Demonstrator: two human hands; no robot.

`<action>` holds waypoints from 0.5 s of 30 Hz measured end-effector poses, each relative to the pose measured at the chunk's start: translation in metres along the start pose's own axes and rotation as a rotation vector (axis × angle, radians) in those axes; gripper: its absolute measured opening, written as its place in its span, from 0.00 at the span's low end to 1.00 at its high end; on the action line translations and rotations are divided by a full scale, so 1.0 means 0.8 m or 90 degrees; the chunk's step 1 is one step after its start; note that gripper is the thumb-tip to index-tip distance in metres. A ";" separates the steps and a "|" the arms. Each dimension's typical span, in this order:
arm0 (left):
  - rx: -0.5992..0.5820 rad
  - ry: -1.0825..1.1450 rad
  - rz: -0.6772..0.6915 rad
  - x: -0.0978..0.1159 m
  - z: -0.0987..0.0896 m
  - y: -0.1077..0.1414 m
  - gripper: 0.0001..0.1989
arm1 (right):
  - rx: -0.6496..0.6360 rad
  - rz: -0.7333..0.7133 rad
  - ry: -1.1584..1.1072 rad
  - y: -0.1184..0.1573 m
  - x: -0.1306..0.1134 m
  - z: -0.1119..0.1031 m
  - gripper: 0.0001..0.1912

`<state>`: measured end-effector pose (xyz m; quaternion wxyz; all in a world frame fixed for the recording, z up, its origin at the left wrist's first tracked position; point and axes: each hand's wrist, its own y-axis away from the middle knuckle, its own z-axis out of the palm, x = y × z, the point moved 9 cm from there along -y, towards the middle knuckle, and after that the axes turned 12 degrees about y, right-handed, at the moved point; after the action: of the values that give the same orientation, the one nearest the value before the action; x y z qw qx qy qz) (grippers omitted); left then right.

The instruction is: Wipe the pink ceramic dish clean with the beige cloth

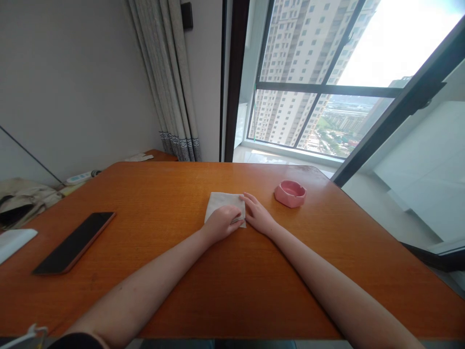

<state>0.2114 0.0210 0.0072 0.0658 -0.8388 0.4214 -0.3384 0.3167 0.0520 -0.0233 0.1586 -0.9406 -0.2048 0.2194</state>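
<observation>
A white, square, folded napkin (220, 199) lies flat on the wooden table in front of me; whether it is paper or cloth I cannot tell. My left hand (222, 222) rests on its near part, fingers curled and closed at the right edge, where the layers show. Against that same edge lies my right hand (257, 214), its fingers stretched out and the fingertips touching the napkin's upper right corner. Part of the napkin is hidden beneath my left hand.
A pink ashtray (290, 194) stands right of my hands on the table (174, 189). On the left lie a dark phone-like slab (74, 243) and a white object (16, 241). Beyond the table are a grey curtain (165, 72) and a large window (319, 88).
</observation>
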 end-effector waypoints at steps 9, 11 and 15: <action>0.136 -0.046 -0.141 -0.065 -0.057 0.010 0.15 | 0.088 0.039 -0.008 0.001 0.005 -0.026 0.15; 0.080 -0.035 -0.204 -0.090 -0.043 0.011 0.16 | 0.075 -0.003 0.016 0.002 -0.012 -0.031 0.16; 0.026 0.083 -0.177 -0.079 -0.016 0.008 0.19 | 0.062 -0.065 0.078 0.008 -0.049 -0.043 0.18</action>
<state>0.1729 0.0669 -0.0181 0.0082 -0.8639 0.2973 -0.4065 0.3026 0.0215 0.0170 0.2276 -0.9317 -0.2311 0.1632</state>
